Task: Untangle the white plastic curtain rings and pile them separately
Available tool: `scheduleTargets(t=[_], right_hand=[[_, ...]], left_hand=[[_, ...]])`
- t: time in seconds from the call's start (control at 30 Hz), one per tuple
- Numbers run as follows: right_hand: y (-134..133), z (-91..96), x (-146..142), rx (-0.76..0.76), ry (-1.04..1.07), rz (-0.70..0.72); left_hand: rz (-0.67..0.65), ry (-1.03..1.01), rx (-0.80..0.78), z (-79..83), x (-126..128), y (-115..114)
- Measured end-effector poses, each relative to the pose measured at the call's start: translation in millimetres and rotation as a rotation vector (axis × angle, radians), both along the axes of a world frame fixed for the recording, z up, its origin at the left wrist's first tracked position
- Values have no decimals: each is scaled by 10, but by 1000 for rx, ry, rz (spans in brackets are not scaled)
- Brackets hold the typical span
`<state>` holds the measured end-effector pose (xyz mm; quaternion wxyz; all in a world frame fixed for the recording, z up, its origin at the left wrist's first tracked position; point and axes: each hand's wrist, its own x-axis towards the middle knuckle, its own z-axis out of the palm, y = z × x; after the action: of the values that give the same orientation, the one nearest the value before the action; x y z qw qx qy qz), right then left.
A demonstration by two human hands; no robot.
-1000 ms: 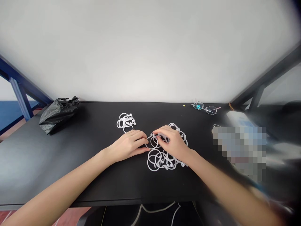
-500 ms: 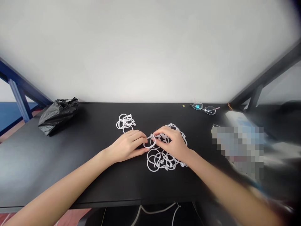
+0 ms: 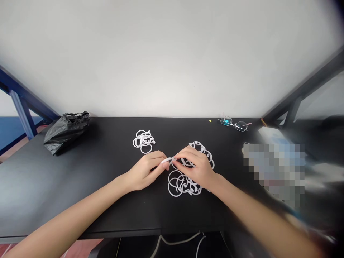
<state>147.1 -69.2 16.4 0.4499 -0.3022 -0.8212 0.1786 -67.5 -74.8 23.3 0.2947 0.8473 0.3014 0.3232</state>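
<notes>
A white plastic ring is pinched between my two hands over the dark table. My left hand grips its left side with thumb and fingers. Thumb and fingertips of my right hand close on its right end, where a small clasp seems to sit. The ring is tilted, so it appears nearly edge-on. Beneath and around my right hand lies a loose pile of similar white rings, partly hidden by the hand. A smaller cluster of white rings lies beyond my left hand.
A crumpled black plastic bag sits at the table's left. Eyeglasses lie near the wall at the back right. A blurred, partly pixelated white-and-blue package is at the right. The black table has its front edge below my forearms.
The held ring has turned from showing its open circle to nearly edge-on. My left fingers have shifted their grip on it, and the left hand has moved slightly away from the small cluster.
</notes>
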Motion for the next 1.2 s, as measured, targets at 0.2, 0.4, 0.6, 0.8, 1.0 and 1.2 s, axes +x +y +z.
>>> scheduleTargets(t=[0.2,0.4,0.6,0.8,1.0,1.2], right_hand=[[-18,63,13,-20,41,59],[-30,11,-2,19,113,96],[-59,21,-62,25,172,86],[-82,52,-78,-27,191,121],[-92,43,-86,-71,206,148],[-123,45,-116,-129,238,172]], left_hand=[[15,-277,-560,25,102,-56],[54,-335,-715,35,110,-24],[96,-325,-598,16,100,-60],[173,-55,-185,-32,35,-79],[186,20,20,-39,5,-62],[139,-39,-11,-63,42,-98]])
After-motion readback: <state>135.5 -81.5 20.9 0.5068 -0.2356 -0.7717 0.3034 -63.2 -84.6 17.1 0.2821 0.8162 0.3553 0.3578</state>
